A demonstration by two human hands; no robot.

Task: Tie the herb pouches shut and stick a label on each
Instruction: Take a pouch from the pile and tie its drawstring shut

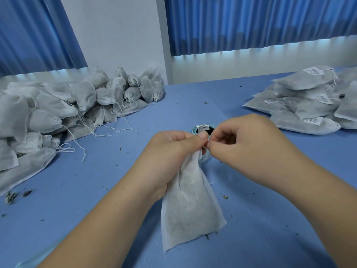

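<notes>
While left hand grips pouch neck, right hand pinches its top, fingers curled

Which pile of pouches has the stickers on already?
The flat stack on the right: white barcode labels show on its pouches. The heap on the left shows only loose strings.

Matt white non-woven fabric pouch, thin white cotton-like drawstrings, smooth matt blue tabletop, paper labels

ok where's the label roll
Centre of the head view: the label roll sits on the blue table just behind the left hand and right hand, partly hidden.
</notes>
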